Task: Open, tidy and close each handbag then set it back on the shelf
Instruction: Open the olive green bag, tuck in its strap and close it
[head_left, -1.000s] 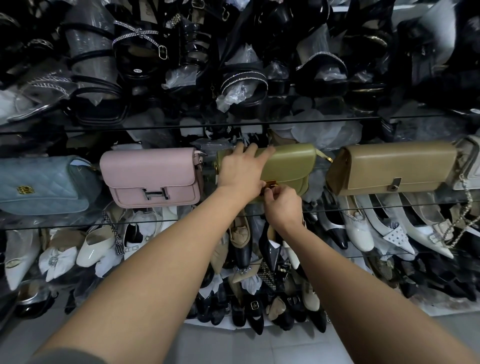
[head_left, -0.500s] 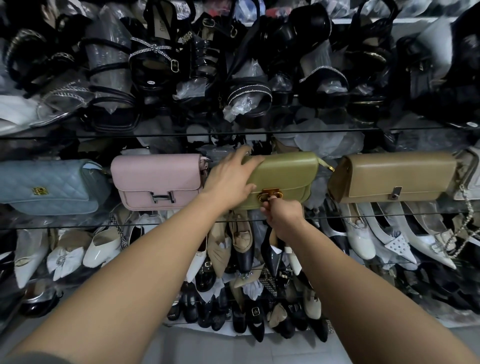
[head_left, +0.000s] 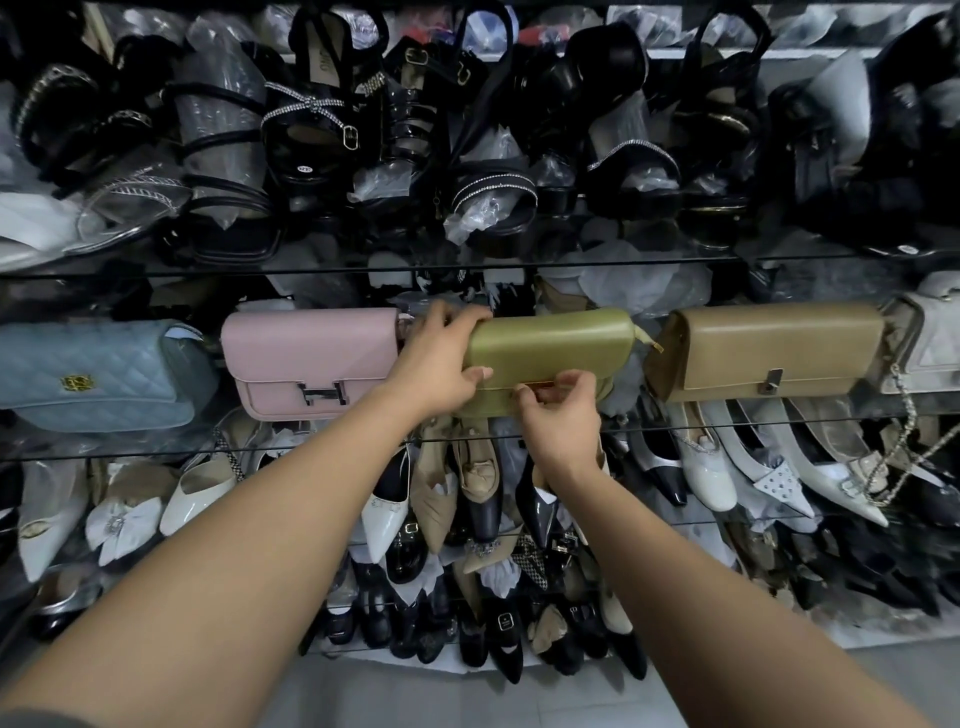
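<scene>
Right hand (head_left: 563, 415) now higher, over gold clasp (head_left: 537, 384) of smooth olive-green handbag (head_left: 550, 343).

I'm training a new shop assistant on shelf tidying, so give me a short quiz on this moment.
1. True or false: the left hand grips a white shoe.
2. Where does the right hand pinch the olive-green smooth leather flap handbag? A. top edge B. flap's lower edge, at the clasp C. strap
3. What colour is the leather flap handbag with the silver turn lock?
Key: 1 false, it grips the olive-green handbag's left end; 2 B; 3 tan.
</scene>
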